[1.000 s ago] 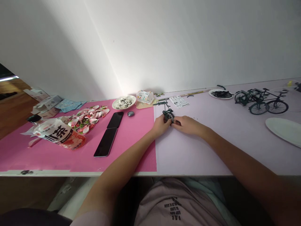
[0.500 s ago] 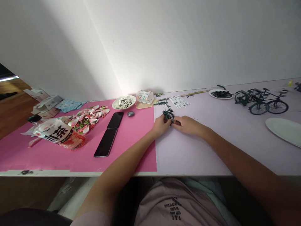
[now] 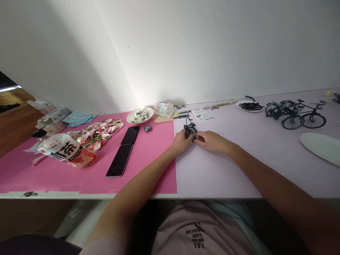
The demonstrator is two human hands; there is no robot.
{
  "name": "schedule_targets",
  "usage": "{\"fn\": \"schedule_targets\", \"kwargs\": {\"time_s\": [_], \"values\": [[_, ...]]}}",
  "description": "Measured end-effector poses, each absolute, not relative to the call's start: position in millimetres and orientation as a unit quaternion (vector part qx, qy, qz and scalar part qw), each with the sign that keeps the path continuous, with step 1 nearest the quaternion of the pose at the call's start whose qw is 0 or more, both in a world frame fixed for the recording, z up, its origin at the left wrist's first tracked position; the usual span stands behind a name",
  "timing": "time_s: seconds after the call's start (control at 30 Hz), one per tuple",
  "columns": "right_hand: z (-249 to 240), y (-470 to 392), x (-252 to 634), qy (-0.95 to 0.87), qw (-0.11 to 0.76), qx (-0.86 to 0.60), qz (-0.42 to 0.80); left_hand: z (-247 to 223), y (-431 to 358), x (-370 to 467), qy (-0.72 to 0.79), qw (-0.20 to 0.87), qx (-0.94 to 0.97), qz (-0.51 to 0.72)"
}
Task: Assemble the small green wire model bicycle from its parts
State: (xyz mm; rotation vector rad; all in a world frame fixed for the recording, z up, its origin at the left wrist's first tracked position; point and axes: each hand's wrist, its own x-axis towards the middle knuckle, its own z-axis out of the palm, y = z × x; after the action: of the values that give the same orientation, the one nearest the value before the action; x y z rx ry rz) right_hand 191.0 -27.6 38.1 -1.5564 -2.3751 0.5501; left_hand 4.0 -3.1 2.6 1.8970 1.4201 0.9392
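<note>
A small dark green model bicycle [image 3: 189,124] stands at the middle of the table, its near wheel between my two hands. My left hand [image 3: 182,141] is closed on the wheel end from the left, fingertips pressed to it. From the right, my right hand [image 3: 211,141] pinches a thin dark piece at the same wheel; its exact kind is too small to tell. The fingers hide part of the wheel. Just beyond the bicycle lies a printed sheet [image 3: 202,114] with small pictures.
More model bicycles [image 3: 304,115] stand at the right, near a plate of black parts [image 3: 249,106] and a white plate [image 3: 322,147]. On the pink left side are a drink bottle [image 3: 66,150], two phones [image 3: 119,161], petal-like pieces [image 3: 98,134] and a bowl [image 3: 140,115] of small pieces.
</note>
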Motion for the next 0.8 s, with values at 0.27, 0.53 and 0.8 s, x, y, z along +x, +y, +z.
{"fn": "schedule_targets", "kwargs": {"time_s": [0.27, 0.53, 0.8], "values": [[38.4, -28.0, 190.4, -0.815, 0.12, -0.537, 0.184, 4.9, -4.6, 4.2, 0.534, 0.292, 0.712, 0.35], [39.6, -29.5, 189.6, -0.817, 0.121, -0.533, 0.182, 5.8, -5.7, 3.9, 0.536, 0.287, 0.713, 0.349], [41.4, -31.1, 188.7, -0.816, 0.116, -0.537, 0.18, 3.1, -4.1, 3.6, 0.53, 0.295, 0.712, 0.354]]}}
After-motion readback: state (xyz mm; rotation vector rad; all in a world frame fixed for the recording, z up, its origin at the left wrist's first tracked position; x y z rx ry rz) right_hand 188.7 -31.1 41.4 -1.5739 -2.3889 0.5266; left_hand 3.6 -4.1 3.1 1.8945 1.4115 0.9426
